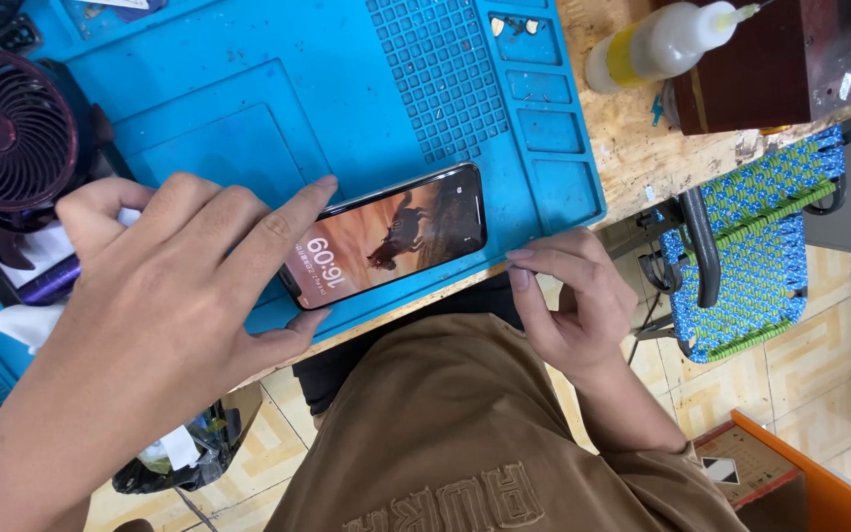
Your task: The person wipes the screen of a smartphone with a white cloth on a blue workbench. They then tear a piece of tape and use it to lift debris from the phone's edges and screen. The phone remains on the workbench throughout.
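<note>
A black smartphone [401, 236] lies face up on a blue silicone work mat [248, 108], its screen lit with an orange picture. My left hand [164, 286] covers the phone's left end, with the index finger on its far edge and the thumb on its near edge. My right hand [563, 296] rests at the wooden table's front edge, just right of the phone, its fingertips pinched together. I cannot see anything between those fingers. White tissue [27, 320] shows under and beside my left hand.
A small dark fan [7, 133] stands at the left on the mat. A squeeze bottle with yellow liquid [657, 44] and a dark brown box [751, 64] sit at the back right. A blue-green woven chair [751, 246] and an orange box [819, 488] stand on the tiled floor.
</note>
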